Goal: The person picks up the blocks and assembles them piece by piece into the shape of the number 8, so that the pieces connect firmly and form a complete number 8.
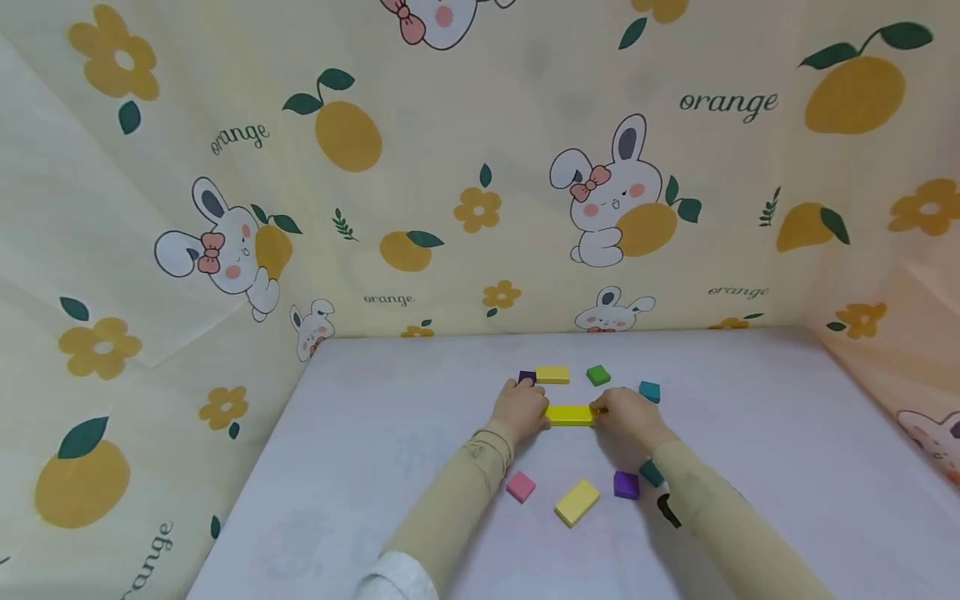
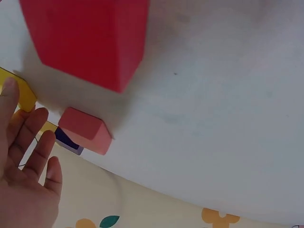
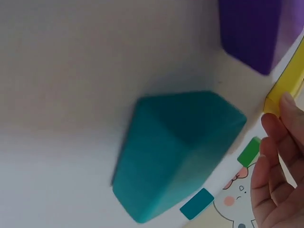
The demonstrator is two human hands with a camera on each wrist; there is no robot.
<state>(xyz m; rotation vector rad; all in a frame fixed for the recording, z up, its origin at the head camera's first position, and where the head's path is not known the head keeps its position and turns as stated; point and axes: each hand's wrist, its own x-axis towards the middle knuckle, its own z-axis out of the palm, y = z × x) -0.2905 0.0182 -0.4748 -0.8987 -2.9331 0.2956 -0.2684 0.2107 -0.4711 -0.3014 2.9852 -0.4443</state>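
- Left hand: thumb and forefinger pinch the left end of the yellow bar; its other fingers are slightly bent, as the left wrist view shows.
- Pink block: small, nearer the person than the left hand; a second pink block shows in the left wrist view.
- Dark purple block: just beyond the left hand, beside a flat yellow block.
- Yellow bar: between the two hands, above or on the table; which of these, I cannot tell. It is long, narrow and straight-edged, plain and smooth, a strong bright yellow, lying crosswise with both ends partly covered by fingers.
- Pale yellow block: set at a slant, nearer the person than the bar.
- Green block: small, turned at an angle, beyond the bar.
- Right hand: thumb and forefinger pinch the bar's right end.
- Purple block: just beside the nearer teal block, which the right sleeve partly hides.
- Farther teal block: just beyond the right hand.
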